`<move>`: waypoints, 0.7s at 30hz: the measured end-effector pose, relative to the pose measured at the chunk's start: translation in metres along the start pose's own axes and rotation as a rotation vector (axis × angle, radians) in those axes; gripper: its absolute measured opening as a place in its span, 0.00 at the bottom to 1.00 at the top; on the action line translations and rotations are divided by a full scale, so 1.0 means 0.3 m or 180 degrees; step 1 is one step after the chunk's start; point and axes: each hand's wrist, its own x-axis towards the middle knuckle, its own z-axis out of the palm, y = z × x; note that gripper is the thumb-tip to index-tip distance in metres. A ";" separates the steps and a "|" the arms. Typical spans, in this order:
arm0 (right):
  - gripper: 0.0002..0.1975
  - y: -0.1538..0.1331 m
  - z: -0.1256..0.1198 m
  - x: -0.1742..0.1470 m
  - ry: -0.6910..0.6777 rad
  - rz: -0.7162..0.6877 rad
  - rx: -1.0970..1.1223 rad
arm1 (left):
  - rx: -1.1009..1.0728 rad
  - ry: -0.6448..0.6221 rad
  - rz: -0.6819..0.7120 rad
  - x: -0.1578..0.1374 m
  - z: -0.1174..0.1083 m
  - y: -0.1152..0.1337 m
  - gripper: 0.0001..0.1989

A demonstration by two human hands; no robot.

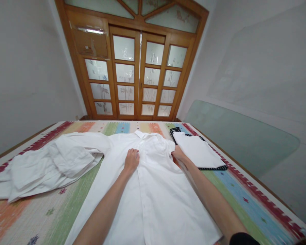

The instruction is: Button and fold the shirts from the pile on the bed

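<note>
A white button-up shirt (pixel 158 190) lies front side up, its collar (pixel 140 134) pointing away from me and its hem toward me. With fingers curled, my left hand (pixel 132 159) grips the fabric near the button placket, below the collar. My right hand (pixel 177 153) is closed on the shirt's right edge, around the sleeve and armhole, and its fingertips are partly hidden by cloth. The fabric between my hands is wrinkled, while the lower front lies fairly smooth.
At the left is a crumpled heap of white cloth (pixel 53 160), touching the shirt. A folded white garment (pixel 197 148) rests on black striped cloth (pixel 214 167) at the right. A colourful striped cover (pixel 234 190) lies underneath. Wooden glazed doors (pixel 139 75) stand beyond.
</note>
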 end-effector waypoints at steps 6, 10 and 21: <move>0.08 -0.057 0.004 0.068 0.0457 -0.0249 -0.0864 | 0.1146 -0.0321 -0.0332 0.007 -0.068 -0.023 0.26; 0.08 -0.130 -0.069 0.140 0.0638 -0.0533 -0.1570 | 0.1246 -0.0798 -0.0797 0.000 -0.064 -0.058 0.34; 0.12 -0.065 0.032 0.169 0.1005 -0.0207 -0.0170 | 0.1229 -0.0856 -0.0870 -0.001 -0.061 -0.050 0.37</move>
